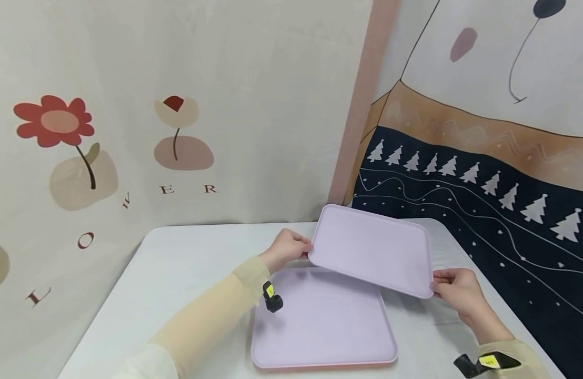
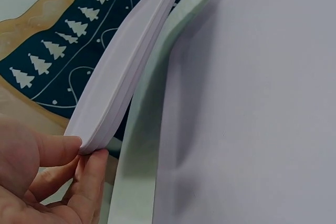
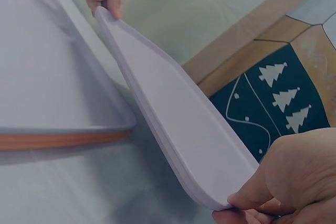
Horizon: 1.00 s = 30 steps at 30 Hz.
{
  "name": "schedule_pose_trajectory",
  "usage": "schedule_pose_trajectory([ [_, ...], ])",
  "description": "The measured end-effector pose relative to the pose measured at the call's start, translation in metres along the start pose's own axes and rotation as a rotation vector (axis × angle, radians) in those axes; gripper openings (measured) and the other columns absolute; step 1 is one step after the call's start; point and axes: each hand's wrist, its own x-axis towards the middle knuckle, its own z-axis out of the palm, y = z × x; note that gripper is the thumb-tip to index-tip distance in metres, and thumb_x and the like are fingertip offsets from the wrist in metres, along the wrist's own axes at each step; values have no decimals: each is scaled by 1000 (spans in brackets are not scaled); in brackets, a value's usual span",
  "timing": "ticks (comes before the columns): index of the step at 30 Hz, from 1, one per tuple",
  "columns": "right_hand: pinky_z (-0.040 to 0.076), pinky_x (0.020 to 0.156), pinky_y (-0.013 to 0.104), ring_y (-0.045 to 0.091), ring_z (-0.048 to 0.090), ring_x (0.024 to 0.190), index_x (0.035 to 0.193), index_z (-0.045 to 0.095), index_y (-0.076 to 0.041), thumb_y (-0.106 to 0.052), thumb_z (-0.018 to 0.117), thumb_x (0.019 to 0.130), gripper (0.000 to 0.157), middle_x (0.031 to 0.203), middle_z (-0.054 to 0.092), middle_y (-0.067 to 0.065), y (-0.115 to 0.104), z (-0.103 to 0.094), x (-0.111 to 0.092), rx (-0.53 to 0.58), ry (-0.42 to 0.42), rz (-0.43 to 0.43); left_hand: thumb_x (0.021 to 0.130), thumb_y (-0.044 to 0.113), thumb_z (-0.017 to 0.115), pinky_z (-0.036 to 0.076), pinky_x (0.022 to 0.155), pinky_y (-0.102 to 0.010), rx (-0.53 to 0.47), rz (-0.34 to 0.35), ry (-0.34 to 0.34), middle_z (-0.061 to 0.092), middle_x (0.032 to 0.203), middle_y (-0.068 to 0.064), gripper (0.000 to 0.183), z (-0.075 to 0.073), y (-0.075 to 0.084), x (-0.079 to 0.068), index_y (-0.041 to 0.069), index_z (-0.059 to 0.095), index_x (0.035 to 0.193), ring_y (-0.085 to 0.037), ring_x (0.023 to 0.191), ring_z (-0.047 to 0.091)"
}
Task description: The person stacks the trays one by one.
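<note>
Both hands hold a pale lilac rectangular tray [image 1: 372,247] in the air, tilted with its right end lower. My left hand [image 1: 288,248] pinches its left edge, thumb above and fingers beneath, as the left wrist view shows on the raised tray [image 2: 115,72]. At the lower right corner my right hand [image 1: 458,292] pinches the rim, thumb on top. A second lilac tray [image 1: 324,321] lies on the table below and nearer, partly overlapped by the raised one in the head view. In the right wrist view an orange-pink layer [image 3: 63,141] shows beneath that lower tray's rim.
The trays are over a white-covered table [image 1: 187,263]. Behind it hangs a pale cloth [image 1: 272,105] with flower prints and letters. On the right, a dark cloth [image 1: 438,210] printed with white trees runs along the table's edge.
</note>
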Motion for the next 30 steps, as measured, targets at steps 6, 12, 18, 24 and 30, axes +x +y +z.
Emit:
schedule_pose_trajectory([
  [6, 63, 70, 30, 17, 65, 81, 123, 56, 27, 11, 64, 91, 37, 98, 67, 21, -8, 8, -1, -5, -11, -28, 91, -3, 77, 64, 77, -32, -36, -4, 20, 77, 98, -17, 18, -15, -5, -14, -12, 77, 107, -20, 79, 75],
  [12, 62, 69, 25, 14, 64, 80, 122, 57, 27, 12, 65, 91, 35, 98, 68, 21, -13, 12, -4, 3, -51, -62, 90, -8, 76, 65, 76, -33, -81, -17, 4, 75, 94, -15, 17, -25, -8, -32, -14, 75, 106, -17, 76, 72],
  [18, 62, 70, 25, 14, 65, 81, 122, 57, 27, 12, 65, 92, 35, 100, 69, 22, -17, 14, -9, 1, -72, -86, 88, -8, 78, 65, 75, -33, -82, -3, 2, 75, 96, -15, 20, -35, -7, -49, -15, 75, 106, -17, 75, 72],
  [24, 63, 70, 26, 14, 66, 81, 122, 57, 27, 12, 64, 92, 35, 100, 69, 22, -23, 18, -14, 11, -93, -109, 88, -8, 78, 65, 75, -33, -103, -20, 3, 75, 97, -15, 20, -44, -9, -61, -14, 75, 107, -17, 73, 73],
  [30, 63, 70, 27, 14, 66, 80, 123, 56, 27, 12, 65, 92, 35, 101, 68, 22, -27, 21, -18, 29, -112, -119, 89, -5, 79, 65, 74, -33, -84, -22, 13, 75, 94, -15, 19, -51, -8, -74, -12, 75, 106, -17, 72, 74],
])
